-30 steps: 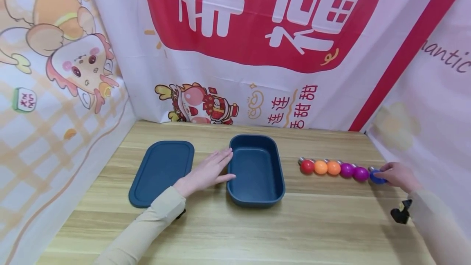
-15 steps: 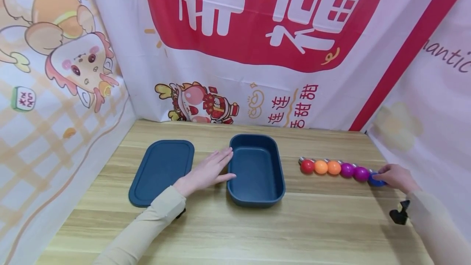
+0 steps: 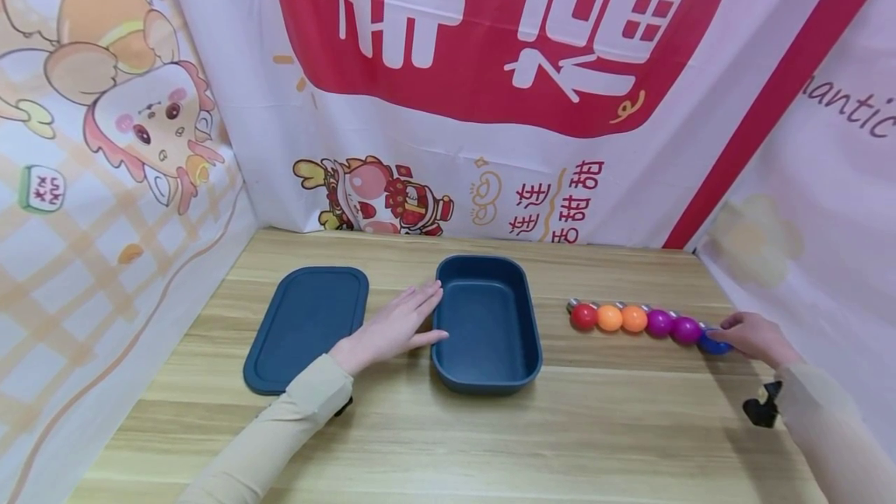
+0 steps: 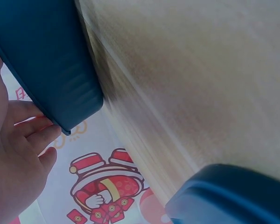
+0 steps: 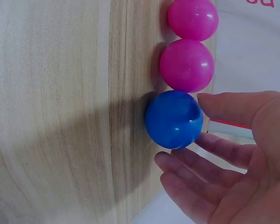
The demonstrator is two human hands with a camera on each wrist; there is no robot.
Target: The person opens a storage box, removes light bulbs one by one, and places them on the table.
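In the head view, my right hand (image 3: pixel 759 338) pinches a round blue light bulb (image 3: pixel 715 344) at the right end of a row. The right wrist view shows the thumb and a finger at the blue bulb's (image 5: pixel 172 120) side, the other fingers spread below. It touches a purple bulb (image 5: pixel 186 65), which looks pink there. Leftward follow another purple (image 3: pixel 659 323), two orange (image 3: pixel 622 319) and a red bulb (image 3: pixel 584 316), silver bases pointing away. My left hand (image 3: pixel 392 329) rests with extended fingers on the left rim of a dark blue box (image 3: pixel 486 333) with nothing in it.
A dark blue lid (image 3: pixel 308 325) lies flat on the wooden table (image 3: pixel 560 434), left of the box and partly behind my left forearm. Printed cloth walls (image 3: pixel 504 131) close off the back and both sides. The right one stands close to my right hand.
The blue bulb has shifted slightly left, against the purple bulb beside it, with my right hand moving along. My left hand, the box and the lid have stayed in place.
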